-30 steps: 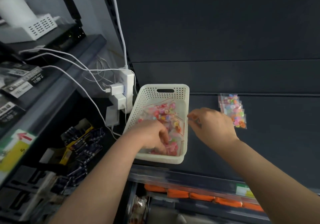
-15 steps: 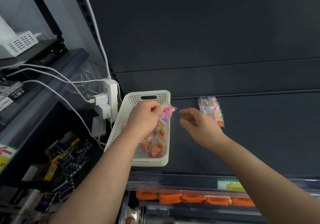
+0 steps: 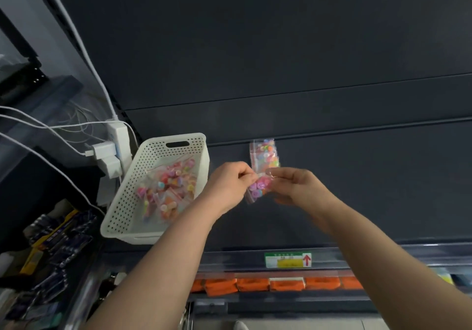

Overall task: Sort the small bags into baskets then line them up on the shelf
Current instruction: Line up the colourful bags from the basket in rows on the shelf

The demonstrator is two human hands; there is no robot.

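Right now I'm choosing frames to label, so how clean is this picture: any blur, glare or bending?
Head view: dim, even light, no glare on the dark shelf. Head view: the left hand, right hand and the small bag they pinch are motion-smeared, the right forearm most; the white basket looks sharper. Wide lens tilts the shelf lines.

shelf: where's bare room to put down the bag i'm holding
The shelf is bare right of the stack of bags, out to the frame's edge. The gap between the basket and that stack is narrower, with the left hand, right hand and held bag over it. Crowded: the basket's inside and the power strip left of it.
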